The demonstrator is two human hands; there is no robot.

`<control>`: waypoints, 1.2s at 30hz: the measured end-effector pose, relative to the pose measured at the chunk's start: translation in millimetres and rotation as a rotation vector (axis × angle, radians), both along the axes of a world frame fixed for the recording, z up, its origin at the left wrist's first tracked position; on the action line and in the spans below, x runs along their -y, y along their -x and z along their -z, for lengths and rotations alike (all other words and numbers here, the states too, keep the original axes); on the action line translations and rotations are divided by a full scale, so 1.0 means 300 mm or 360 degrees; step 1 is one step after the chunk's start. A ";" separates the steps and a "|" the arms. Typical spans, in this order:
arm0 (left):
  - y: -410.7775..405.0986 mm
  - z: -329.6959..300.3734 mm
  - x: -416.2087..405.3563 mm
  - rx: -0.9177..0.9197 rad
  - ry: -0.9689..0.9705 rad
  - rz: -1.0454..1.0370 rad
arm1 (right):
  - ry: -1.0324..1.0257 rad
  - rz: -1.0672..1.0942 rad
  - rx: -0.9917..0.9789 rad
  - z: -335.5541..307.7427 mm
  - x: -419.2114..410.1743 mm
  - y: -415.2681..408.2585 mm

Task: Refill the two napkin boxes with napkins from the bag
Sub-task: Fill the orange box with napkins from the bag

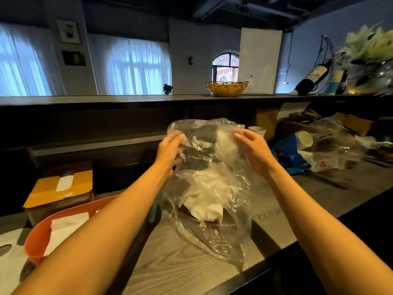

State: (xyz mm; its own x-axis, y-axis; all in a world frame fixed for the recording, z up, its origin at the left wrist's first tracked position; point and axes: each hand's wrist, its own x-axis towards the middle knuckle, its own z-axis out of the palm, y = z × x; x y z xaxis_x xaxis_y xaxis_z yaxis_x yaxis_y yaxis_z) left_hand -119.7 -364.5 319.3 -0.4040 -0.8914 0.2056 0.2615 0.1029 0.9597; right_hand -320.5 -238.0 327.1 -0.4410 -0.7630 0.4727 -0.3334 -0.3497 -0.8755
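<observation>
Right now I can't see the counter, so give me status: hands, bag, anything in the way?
Left hand and right hand both grip the clear bag, lifted off the counter. White napkins inside. Orange box beside left arm.

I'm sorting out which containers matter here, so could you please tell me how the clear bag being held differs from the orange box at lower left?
The clear plastic bag is soft, crumpled and see-through; the orange box is rigid and opaque. The left hand and right hand hold the bag up by its top, its lower end trailing on the counter, while the box rests untouched. Both hold white napkins.
</observation>
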 end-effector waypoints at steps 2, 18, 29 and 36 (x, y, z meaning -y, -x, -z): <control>0.001 0.026 0.001 0.0128 -0.0010 0.0046 | -0.0247 0.0147 -0.0345 0.012 0.012 -0.006; -0.003 -0.004 0.005 0.0225 0.0347 -0.0117 | 0.0027 0.0707 -0.0085 -0.047 0.025 0.011; -0.011 0.147 0.008 0.1122 0.0355 0.0101 | -0.0794 0.0793 -0.0159 0.087 0.032 0.013; 0.008 0.153 -0.044 0.1080 0.0179 0.0299 | -0.1016 0.0381 0.0001 0.140 -0.012 -0.003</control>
